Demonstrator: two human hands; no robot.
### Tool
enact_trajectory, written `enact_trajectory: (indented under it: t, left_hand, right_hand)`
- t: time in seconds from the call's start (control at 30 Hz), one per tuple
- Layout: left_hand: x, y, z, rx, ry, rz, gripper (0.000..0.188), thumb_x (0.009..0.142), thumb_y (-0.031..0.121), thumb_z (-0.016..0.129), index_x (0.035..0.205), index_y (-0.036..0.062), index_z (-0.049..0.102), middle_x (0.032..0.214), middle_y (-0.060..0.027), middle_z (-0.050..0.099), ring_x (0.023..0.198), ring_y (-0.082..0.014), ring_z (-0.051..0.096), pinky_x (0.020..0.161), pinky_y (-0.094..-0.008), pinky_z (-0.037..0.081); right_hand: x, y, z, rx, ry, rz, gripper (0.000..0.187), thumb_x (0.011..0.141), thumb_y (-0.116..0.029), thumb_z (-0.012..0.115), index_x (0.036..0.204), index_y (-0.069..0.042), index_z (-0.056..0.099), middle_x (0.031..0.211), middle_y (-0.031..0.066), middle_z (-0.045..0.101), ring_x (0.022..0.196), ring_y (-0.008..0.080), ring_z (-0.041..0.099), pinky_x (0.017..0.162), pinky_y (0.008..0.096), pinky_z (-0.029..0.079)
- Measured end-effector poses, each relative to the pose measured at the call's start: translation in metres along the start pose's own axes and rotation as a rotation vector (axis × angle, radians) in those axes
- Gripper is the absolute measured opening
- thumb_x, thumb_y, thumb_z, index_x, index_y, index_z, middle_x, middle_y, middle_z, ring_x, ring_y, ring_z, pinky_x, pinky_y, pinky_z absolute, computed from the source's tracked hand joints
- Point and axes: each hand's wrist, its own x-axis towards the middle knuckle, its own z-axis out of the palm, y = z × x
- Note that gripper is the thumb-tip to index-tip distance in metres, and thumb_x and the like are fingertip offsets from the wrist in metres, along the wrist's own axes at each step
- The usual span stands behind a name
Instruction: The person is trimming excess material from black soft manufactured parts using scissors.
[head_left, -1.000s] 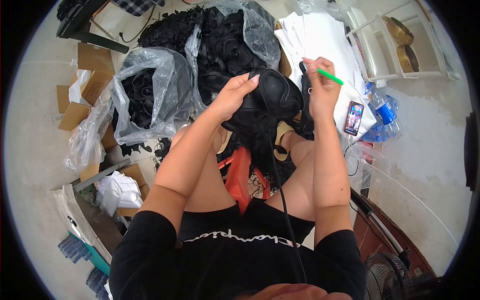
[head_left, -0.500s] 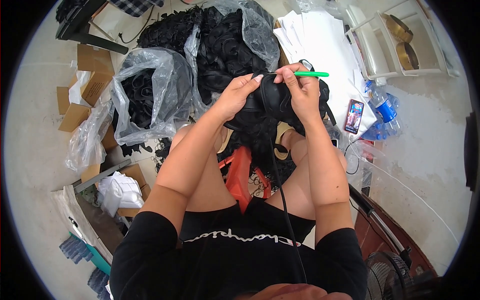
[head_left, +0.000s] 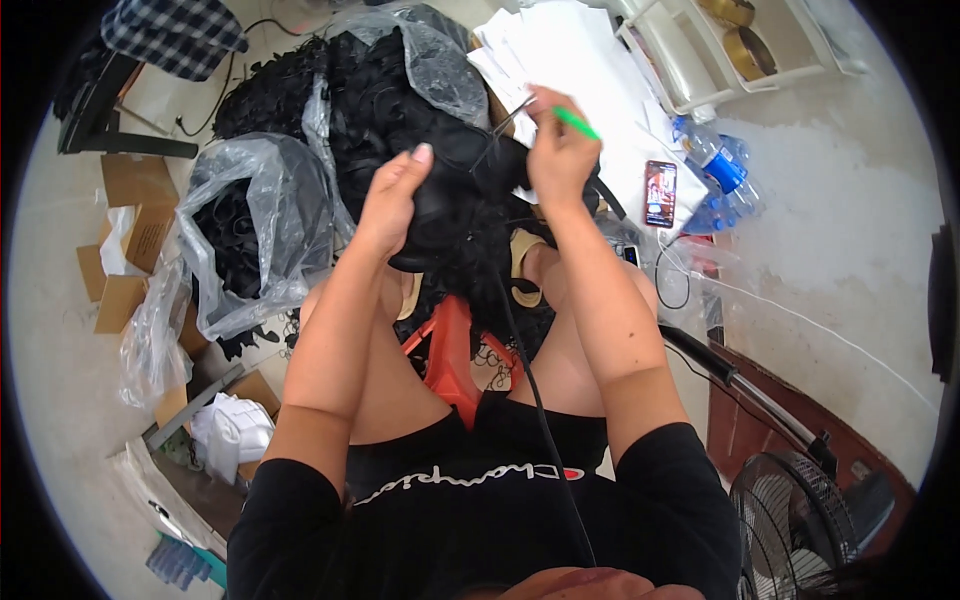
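Note:
My left hand (head_left: pixel 393 205) is closed on a black padded garment (head_left: pixel 440 225) with rounded cups, its thumb stretched along the top and its fingers hidden behind. Closed too, my right hand (head_left: pixel 560 155) grips a green-handled tool (head_left: pixel 575 123). A thin metal end of that tool comes out on the hand's left side, over the garment. The green handle points out to the right. Under the right hand more black fabric hangs down between my knees. Where the metal end meets the garment is too dark to make out.
Beyond the garment lies a heap of black pieces (head_left: pixel 375 110), with an opened clear plastic bag (head_left: pixel 315 250) to its left. White sheets (head_left: pixel 590 70), a phone (head_left: pixel 659 195) and plastic bottles (head_left: pixel 715 165) are at right. A red stool (head_left: pixel 452 350) stands between my legs.
My hands have moved apart, the left toward me and leftward. The right has turned, so the tool now slants, its metal end showing. The whole view has shifted.

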Motion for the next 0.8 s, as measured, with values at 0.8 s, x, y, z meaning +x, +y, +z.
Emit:
enact_trajectory:
  t: [0.8]
  left_hand:
    - [0.020, 0.011, -0.036, -0.538, 0.256, -0.185, 0.037, 0.090, 0.034, 0.060, 0.106, 0.0007, 0.064, 0.105, -0.0124, 0.067, 0.095, -0.0276, 0.064, 0.090, -0.0406, 0.050]
  right_hand:
    - [0.001, 0.057, -0.023, -0.381, -0.523, 0.397, 0.022, 0.083, -0.020, 0.069, 0.086, 0.001, 0.070, 0.069, 0.0120, 0.068, 0.066, 0.0176, 0.067, 0.062, 0.0306, 0.050]
